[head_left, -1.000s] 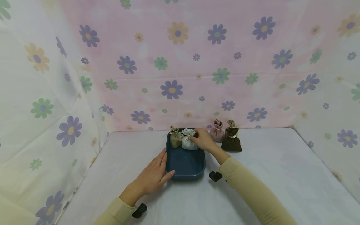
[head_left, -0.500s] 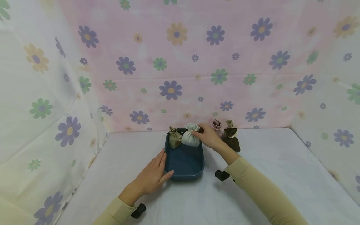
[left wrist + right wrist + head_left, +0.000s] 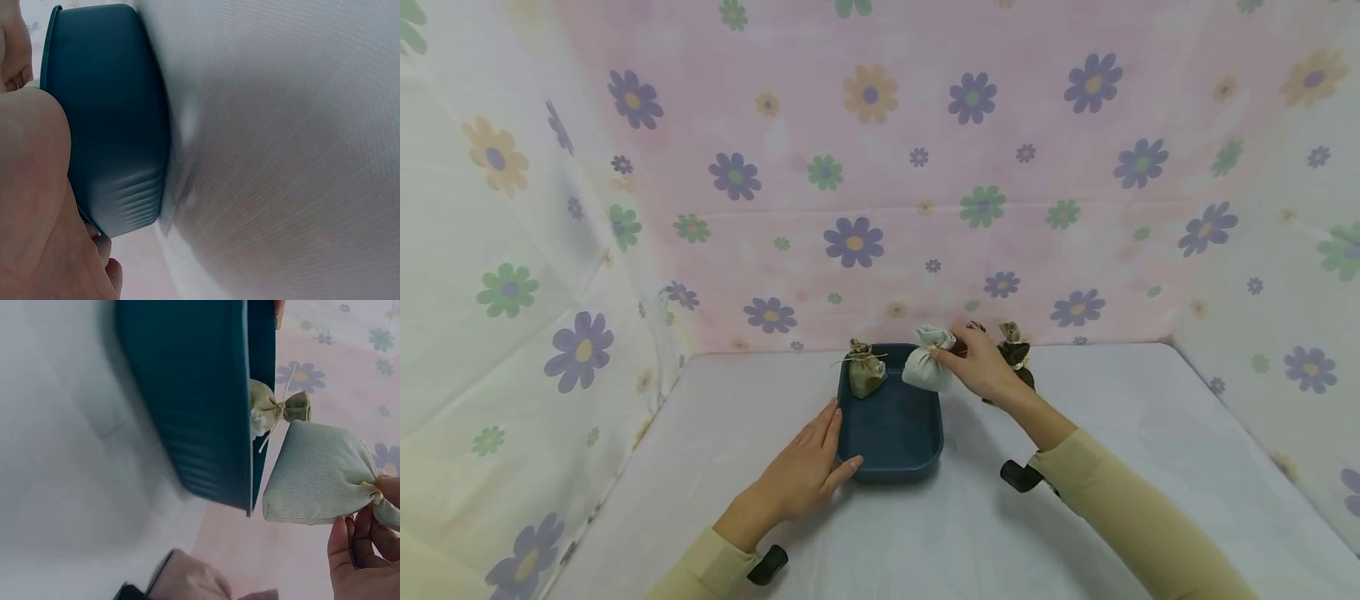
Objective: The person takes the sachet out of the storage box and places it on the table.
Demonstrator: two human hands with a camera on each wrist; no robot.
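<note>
My right hand (image 3: 983, 367) pinches a pale grey-green drawstring pouch (image 3: 927, 367) at its tied neck. In the right wrist view the pouch (image 3: 319, 475) hangs beside the rim of a dark blue tub (image 3: 200, 394), above rim height. Inside the tub (image 3: 891, 433), at its back left corner, sits an olive-tan pouch (image 3: 866, 373) with a string tie and a small white flower. My left hand (image 3: 801, 462) rests along the tub's left wall with fingers straight and thumb over the rim. From the left wrist, the palm (image 3: 37, 206) lies against the tub's rim.
Behind my right hand stand a dark brown pouch (image 3: 1022, 379) and a tan pouch (image 3: 1009, 332), both partly hidden. A dusty pink pouch (image 3: 187, 578) shows low in the right wrist view. A white cloth (image 3: 715, 425) covers the table, with flowered fabric walls (image 3: 880, 167) around it.
The right hand has lifted the pale pouch from its place beside the olive-tan one and carried it right, to the tub's right rim. The left hand has stayed at the tub.
</note>
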